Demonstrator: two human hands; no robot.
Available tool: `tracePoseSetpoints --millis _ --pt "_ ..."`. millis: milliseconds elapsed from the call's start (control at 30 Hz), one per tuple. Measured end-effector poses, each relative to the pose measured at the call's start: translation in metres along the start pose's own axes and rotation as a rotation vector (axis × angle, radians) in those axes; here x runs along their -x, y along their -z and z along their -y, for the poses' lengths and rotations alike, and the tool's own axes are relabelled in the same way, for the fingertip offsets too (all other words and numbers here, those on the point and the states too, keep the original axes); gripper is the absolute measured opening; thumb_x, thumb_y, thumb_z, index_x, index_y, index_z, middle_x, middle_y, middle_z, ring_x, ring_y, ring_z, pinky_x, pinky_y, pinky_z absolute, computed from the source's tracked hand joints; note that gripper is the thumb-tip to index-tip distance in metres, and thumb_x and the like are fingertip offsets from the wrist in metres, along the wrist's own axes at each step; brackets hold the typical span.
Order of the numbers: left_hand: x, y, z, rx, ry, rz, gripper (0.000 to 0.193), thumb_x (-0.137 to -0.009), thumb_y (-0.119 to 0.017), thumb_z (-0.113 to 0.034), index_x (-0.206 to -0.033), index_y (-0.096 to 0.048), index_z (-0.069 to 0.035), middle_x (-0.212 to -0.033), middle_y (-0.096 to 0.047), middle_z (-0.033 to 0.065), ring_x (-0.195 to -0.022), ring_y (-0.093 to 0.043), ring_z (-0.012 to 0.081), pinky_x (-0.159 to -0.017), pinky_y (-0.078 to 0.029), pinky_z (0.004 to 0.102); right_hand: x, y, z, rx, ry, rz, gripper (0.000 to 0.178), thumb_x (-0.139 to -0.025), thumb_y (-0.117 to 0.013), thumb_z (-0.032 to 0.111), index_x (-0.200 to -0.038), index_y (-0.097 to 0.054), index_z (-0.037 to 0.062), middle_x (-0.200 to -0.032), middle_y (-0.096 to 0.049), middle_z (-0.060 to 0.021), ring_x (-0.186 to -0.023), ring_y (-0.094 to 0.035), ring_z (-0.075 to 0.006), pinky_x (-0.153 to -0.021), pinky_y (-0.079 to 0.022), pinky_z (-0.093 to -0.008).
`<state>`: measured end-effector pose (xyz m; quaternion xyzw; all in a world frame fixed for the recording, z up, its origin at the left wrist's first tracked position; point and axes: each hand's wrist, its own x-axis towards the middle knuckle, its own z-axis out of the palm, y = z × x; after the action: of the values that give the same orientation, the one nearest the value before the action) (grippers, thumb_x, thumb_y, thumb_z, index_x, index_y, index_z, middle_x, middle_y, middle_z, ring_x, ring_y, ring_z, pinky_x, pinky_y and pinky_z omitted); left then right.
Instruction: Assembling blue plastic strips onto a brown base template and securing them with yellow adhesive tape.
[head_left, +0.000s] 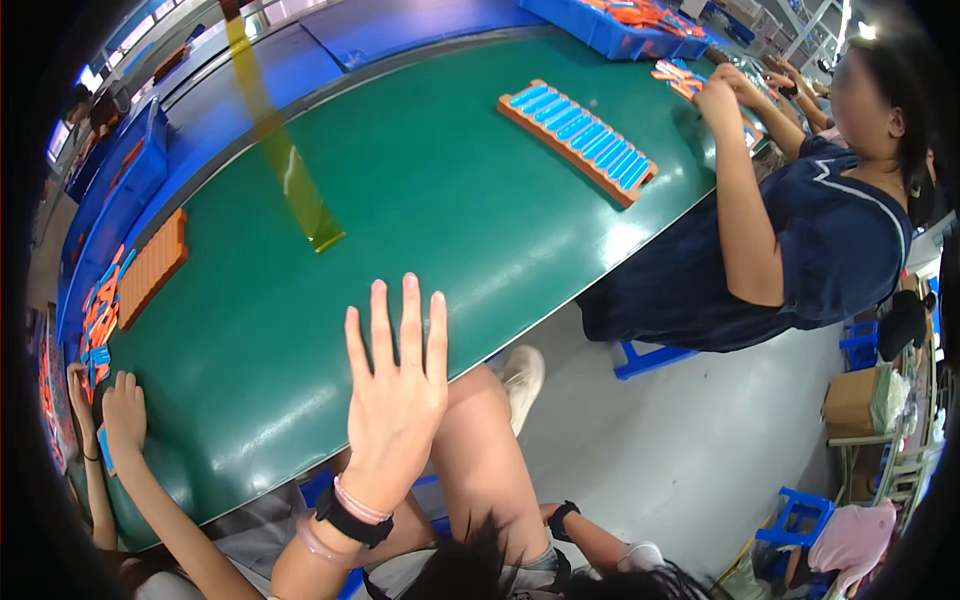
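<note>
My left hand point(398, 390) is stretched out palm down at the near edge of the green table point(400, 150), fingers straight and slightly apart, holding nothing. A black band and pink bracelets circle its wrist. I cannot tell whether it touches the tabletop. My right hand point(549, 512), also with a black band at the wrist, is low beside my thigh; its fingers are hidden. Beyond my left hand a translucent yellow strip point(290, 180) hangs down over the table. Farther right lies an orange ridged tray point(572, 155) filled with a row of blue pieces.
To the left, a co-worker's hands point(124, 412) are beside loose orange and blue pieces point(100, 310) and another orange tray point(155, 265). Blue bins point(610, 38) stand along the far side. At right a co-worker in dark blue point(840, 250) handles small pieces. Blue stools point(795, 515) stand beyond.
</note>
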<state>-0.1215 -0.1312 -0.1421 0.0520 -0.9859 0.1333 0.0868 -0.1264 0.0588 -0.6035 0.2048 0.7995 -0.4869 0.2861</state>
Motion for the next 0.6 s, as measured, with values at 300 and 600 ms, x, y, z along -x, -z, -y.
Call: tracePoseSetpoints --millis 300,600 --pt "0.028 0.025 0.056 0.2 0.05 0.213 0.059 -0.074 -0.049 -0.011 -0.131 -0.034 -0.013 -0.134 -0.031 0.0142 -0.121 -0.03 0.0406 -0.096 -0.022 0.0609 -0.051 -0.024 0.11 0.011 0.132 0.112 0.031 -0.075 -0.057 0.028 -0.087 -0.055 -0.0003 -0.074 -0.06 -0.0108 -0.064 -0.058 -0.0183 -0.056 -0.045 -0.0282" --pt "0.046 0.033 0.076 0.529 0.251 0.388 0.037 -0.082 -0.047 -0.022 -0.116 -0.05 -0.01 -0.125 -0.042 0.0181 -0.119 -0.029 0.0442 -0.095 -0.019 0.064 -0.12 -0.148 0.311 0.031 0.31 0.396 0.029 -0.077 -0.056 0.028 -0.085 -0.056 0.0002 -0.072 -0.06 -0.0096 -0.061 -0.056 -0.0166 -0.053 -0.044 -0.0272"
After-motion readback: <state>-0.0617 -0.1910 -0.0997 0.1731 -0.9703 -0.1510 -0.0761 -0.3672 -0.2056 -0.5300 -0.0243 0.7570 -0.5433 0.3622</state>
